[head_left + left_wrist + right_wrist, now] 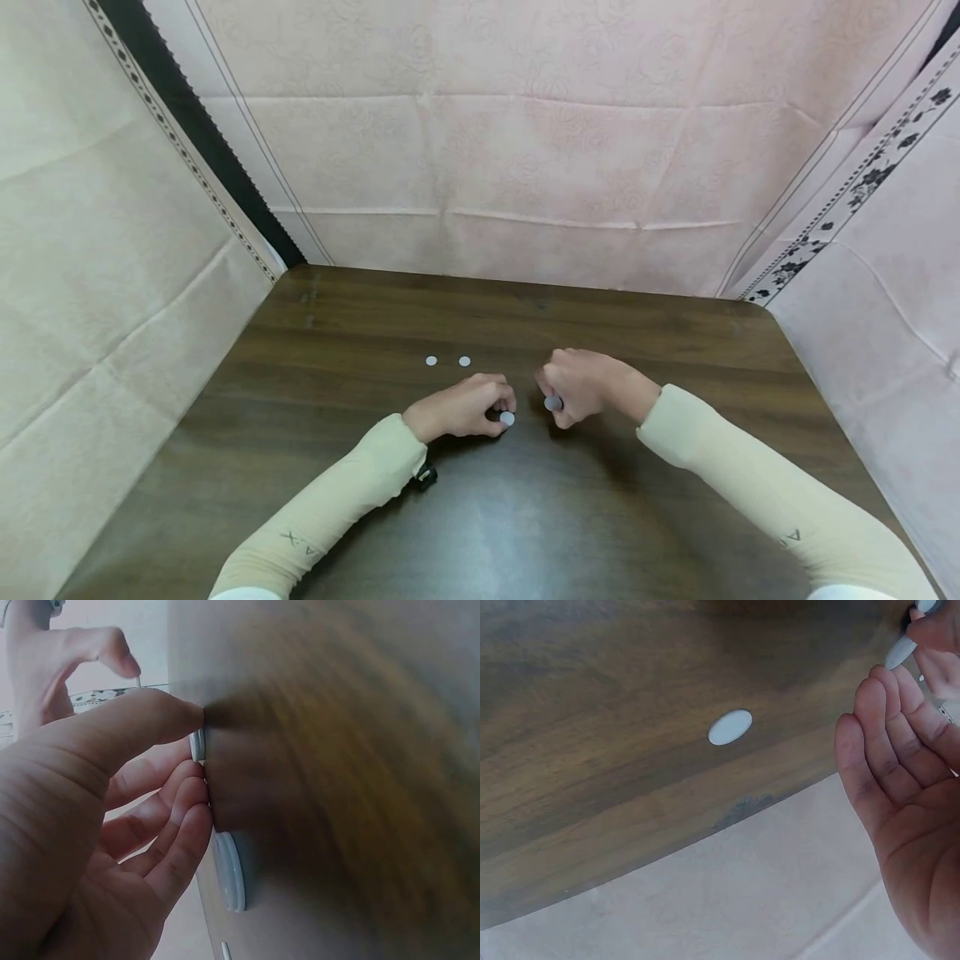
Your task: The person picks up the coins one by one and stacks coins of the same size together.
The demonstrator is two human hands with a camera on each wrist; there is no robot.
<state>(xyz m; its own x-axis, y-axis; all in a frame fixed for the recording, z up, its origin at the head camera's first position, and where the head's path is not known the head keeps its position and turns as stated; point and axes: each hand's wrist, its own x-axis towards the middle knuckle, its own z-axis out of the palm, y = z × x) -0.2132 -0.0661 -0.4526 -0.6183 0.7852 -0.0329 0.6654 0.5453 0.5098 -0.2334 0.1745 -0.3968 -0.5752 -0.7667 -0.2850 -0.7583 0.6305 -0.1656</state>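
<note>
My left hand (467, 407) rests low over the table, its thumb and fingers closing round the edge of a small white disc (507, 418). Seen from the left wrist, that disc (197, 745) lies between the thumb and a curled finger, close to the wood. To the right, my right hand (588, 385) pinches another white disc (553, 403) between thumb and finger, its flat face turned toward the head camera. From the right wrist, this disc (901, 652) shows edge-tilted by the thumb. A small gap separates the hands.
Two white discs, a left one (431, 361) and a right one (465, 362), lie beyond my left hand on the brown wooden table (375, 533). Another white disc (730, 727) lies flat in the right wrist view. Pale cloth (525, 167) hangs behind the table and at both sides.
</note>
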